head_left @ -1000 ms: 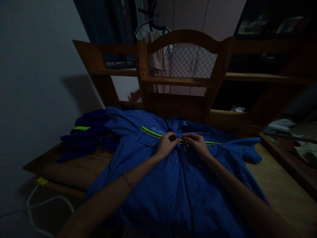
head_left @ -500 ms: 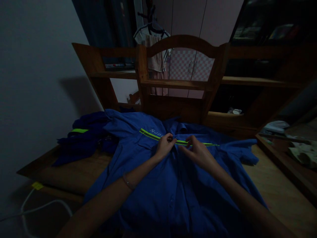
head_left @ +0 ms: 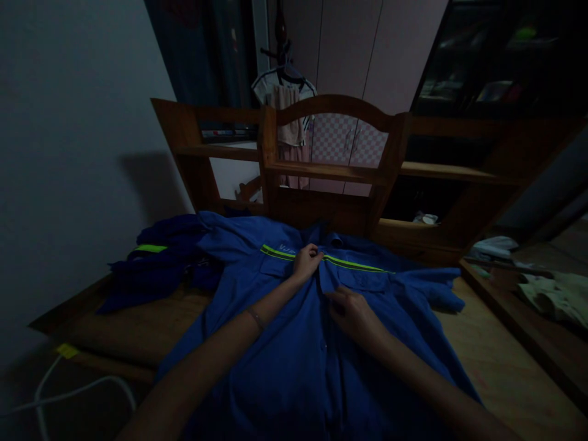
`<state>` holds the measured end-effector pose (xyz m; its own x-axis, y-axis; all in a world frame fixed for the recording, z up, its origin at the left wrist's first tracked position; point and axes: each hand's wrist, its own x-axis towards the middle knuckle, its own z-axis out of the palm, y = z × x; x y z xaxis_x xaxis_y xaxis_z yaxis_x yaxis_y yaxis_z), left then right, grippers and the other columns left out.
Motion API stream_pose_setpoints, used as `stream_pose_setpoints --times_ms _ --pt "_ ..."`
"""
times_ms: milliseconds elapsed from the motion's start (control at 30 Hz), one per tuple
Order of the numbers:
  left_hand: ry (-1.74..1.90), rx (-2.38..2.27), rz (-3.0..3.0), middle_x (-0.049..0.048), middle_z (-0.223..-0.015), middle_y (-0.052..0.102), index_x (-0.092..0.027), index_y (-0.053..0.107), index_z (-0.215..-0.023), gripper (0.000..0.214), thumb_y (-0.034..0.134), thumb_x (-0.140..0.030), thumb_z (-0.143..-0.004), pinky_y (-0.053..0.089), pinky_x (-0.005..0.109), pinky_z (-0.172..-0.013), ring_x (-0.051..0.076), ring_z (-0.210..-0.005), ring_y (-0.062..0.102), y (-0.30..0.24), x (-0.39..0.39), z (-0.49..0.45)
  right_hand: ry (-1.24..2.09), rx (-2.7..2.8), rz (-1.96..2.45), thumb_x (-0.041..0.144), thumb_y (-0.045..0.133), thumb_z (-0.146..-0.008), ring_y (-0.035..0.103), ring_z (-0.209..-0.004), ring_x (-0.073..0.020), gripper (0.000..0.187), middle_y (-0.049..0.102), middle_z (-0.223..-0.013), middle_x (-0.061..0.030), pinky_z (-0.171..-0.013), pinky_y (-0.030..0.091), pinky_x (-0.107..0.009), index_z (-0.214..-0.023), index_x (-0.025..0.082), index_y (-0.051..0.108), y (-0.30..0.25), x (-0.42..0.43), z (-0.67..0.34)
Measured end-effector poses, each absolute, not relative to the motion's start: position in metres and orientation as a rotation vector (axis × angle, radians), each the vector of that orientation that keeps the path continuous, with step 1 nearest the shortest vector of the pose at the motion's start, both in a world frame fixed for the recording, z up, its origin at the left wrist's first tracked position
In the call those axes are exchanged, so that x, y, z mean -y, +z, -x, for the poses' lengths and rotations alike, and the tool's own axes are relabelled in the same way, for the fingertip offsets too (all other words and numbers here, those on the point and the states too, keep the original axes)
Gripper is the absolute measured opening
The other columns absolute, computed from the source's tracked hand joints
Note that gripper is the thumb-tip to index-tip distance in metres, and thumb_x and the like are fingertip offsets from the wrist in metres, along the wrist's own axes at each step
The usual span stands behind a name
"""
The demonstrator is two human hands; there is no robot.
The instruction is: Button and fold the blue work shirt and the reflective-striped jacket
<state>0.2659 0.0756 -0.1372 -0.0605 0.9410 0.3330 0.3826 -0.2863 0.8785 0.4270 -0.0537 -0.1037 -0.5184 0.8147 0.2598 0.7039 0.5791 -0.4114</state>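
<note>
Dim light is falling over a wooden platform [head_left: 500, 361] that is stretching across the room, with a grey wall rising at the far left and a white cable [head_left: 68, 392] looping on the floor below it. Beside the wall, a heap of dark blue clothing [head_left: 160, 260] with a yellow-green stripe is lying crumpled on the wood. Next to it, a blue work shirt [head_left: 294, 361] is lying spread front-up, its collar pointing toward a wooden headboard [head_left: 331, 177] behind. The left hand [head_left: 307, 261] is resting on the shirt's chest stripe just below the collar, fingers curled and pinching the front edge of the cloth. The right hand [head_left: 351, 311] is lying lower on the button placket, fingers bent loosely against the fabric; whether it is gripping anything cannot be told. Farther right, pale cloth [head_left: 554, 294] is lying on a low shelf.
</note>
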Motion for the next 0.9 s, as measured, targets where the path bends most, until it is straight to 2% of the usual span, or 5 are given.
stream_pose_setpoints --times_ms 133,233,433,800,900 --pt "1.231 -1.299 -1.799 0.0005 -0.079 0.064 -0.016 0.059 -0.091 0.028 0.068 -0.028 -0.068 0.045 0.023 -0.067 0.013 -0.073 0.059 -0.138 -0.058 -0.251 0.586 2.441 1.059 0.020 0.050 -0.083 0.059 -0.070 -0.0138 0.018 0.063 -0.084 -0.0047 -0.063 0.043 -0.022 -0.089 0.018 0.067 -0.098 0.049 -0.427" --pt "1.140 -1.222 -1.919 0.0034 -0.088 0.064 -0.016 0.060 -0.096 0.030 0.064 -0.035 -0.074 0.045 0.024 -0.070 0.014 -0.078 0.058 -0.138 -0.039 -0.238 0.808 2.412 1.055 0.027 0.050 -0.084 0.061 -0.072 -0.0148 0.022 0.066 -0.081 -0.0036 -0.065 0.044 -0.023 -0.079 0.017 0.069 -0.094 0.036 -0.435" --pt "0.921 -1.302 -1.962 0.0035 -0.081 0.065 -0.015 0.064 -0.093 0.041 0.061 -0.051 -0.073 0.040 0.023 -0.060 0.015 -0.070 0.057 -0.136 -0.023 -0.236 1.471 2.000 1.311 0.034 0.052 -0.080 0.062 -0.058 -0.0149 0.026 0.065 -0.072 -0.0036 -0.047 0.045 -0.022 -0.086 0.014 0.068 -0.112 -0.001 -0.446" --pt "0.791 -1.155 -2.123 -0.0011 -0.065 0.056 -0.013 0.063 -0.065 0.033 0.058 -0.043 -0.078 0.031 0.021 -0.055 0.011 -0.063 0.050 -0.126 -0.010 -0.239 1.259 1.855 1.274 0.027 0.049 -0.081 0.057 -0.048 -0.0118 0.025 0.061 -0.059 -0.0002 -0.042 0.042 -0.019 -0.095 0.015 0.066 -0.125 0.012 -0.447" --pt "0.825 -1.197 -2.061 -0.0016 -0.062 0.054 -0.012 0.062 -0.065 0.033 0.056 -0.042 -0.079 0.030 0.020 -0.053 0.010 -0.059 0.048 -0.128 -0.011 -0.240 1.181 1.894 1.251 0.028 0.050 -0.082 0.060 -0.053 -0.0123 0.027 0.065 -0.073 -0.0033 -0.044 0.044 -0.021 -0.098 0.015 0.067 -0.124 0.014 -0.446"
